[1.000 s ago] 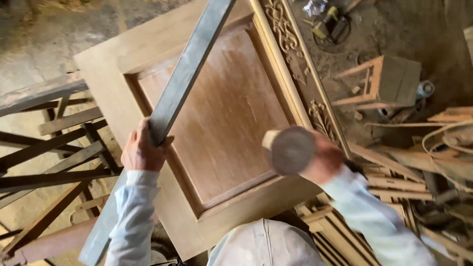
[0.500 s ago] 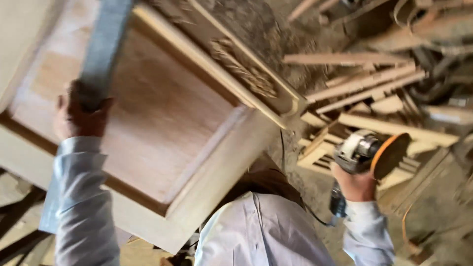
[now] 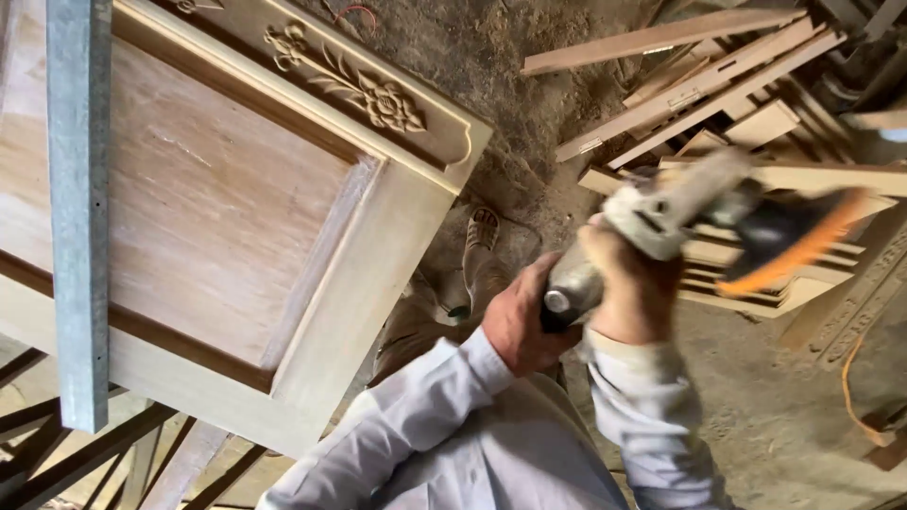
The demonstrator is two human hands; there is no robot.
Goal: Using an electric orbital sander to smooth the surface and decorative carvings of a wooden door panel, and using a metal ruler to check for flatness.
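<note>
At the far left a grey metal bar (image 3: 76,208) lies on the carved wooden door panel (image 3: 283,217), while right of centre the left hand (image 3: 520,321) and right hand (image 3: 633,283) each clamp their grip around the blurred angle grinder (image 3: 699,217).

The wooden door panel (image 3: 236,217) on the left of the frame is light tan, with a browner, streaky middle and dark brown lines round it. Its top edge has a carved flower pattern (image 3: 364,90) in the same pale wood. A grey metal bar (image 3: 77,208) lies over it at the far left. The sander (image 3: 680,212) on the right is light grey with a black head and an orange disc. The sleeves (image 3: 453,416) are pale blue-white. The floor (image 3: 529,85) is dusty brown. The wood strips (image 3: 690,76) at the upper right are light tan.
</note>
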